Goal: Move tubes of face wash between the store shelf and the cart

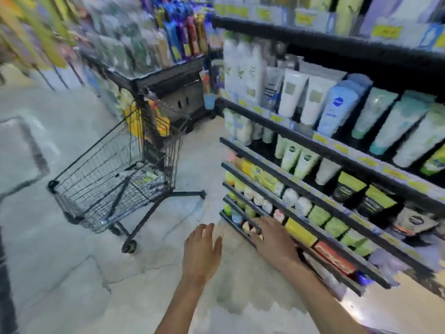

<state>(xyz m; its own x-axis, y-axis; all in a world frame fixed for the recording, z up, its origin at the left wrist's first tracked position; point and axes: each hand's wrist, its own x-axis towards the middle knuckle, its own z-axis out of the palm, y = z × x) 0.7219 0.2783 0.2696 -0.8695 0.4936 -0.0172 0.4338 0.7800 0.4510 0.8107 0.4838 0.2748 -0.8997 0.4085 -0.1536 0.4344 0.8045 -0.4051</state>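
Both your hands are empty right now: your left hand (pixel 201 251) hangs over the floor at bottom center with a loose, spread grip, and your right hand (pixel 273 239) lies flat with fingers spread against the lowest shelf (pixel 240 229) at lower right, grasping nothing. The face wash tubes (pixel 313 102) sit in rows on the upper shelves at right. The cart (pixel 115 169), left of center, looks to have a couple of small items in its basket (too blurry to name). So I'd say most of the moving is still ahead.
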